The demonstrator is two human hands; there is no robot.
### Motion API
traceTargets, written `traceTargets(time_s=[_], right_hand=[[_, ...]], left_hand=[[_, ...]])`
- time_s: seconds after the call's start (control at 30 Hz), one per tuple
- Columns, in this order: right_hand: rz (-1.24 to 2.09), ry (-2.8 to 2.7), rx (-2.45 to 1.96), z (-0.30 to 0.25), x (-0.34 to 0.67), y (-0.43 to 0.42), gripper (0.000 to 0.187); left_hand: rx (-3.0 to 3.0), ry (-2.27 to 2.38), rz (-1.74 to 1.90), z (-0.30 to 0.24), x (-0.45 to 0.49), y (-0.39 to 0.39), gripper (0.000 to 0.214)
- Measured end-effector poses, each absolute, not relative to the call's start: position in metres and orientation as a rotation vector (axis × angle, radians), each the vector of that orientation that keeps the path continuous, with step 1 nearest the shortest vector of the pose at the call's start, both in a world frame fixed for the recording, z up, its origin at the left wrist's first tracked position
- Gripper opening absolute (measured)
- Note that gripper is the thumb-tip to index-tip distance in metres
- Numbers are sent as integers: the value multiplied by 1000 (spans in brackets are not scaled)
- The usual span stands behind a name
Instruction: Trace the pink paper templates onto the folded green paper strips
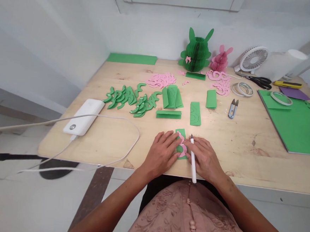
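Green paper (pixel 180 133) on wooden table (pixel 242 157), left hand (pixel 161 150) pressing flat, right hand (pixel 205 159) gripping pen (pixel 193 164).

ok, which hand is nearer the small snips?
Right. The right hand, holding a white pen, sits left of the small snips and closer to the person; the left hand is farther left, beyond the green paper.

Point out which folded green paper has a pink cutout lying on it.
The green paper between the left hand and right hand; the green pieces farther back carry none.
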State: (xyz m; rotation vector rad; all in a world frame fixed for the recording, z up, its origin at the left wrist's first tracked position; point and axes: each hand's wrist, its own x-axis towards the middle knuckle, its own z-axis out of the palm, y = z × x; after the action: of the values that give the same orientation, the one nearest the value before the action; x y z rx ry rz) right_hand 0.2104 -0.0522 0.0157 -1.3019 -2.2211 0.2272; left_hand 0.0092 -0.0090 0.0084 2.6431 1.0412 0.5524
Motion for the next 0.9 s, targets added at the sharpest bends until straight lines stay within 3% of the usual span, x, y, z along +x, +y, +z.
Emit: traceTargets(time_s=[0.4,0.9], right_hand=[[249,-2208,-1237,16,212,-53,41],[210,-2259,-1246,15,211,-53,40]], left_hand=[[2607,1044,569,7,9,-8,42],[2591,995,622,3,6,0,31]])
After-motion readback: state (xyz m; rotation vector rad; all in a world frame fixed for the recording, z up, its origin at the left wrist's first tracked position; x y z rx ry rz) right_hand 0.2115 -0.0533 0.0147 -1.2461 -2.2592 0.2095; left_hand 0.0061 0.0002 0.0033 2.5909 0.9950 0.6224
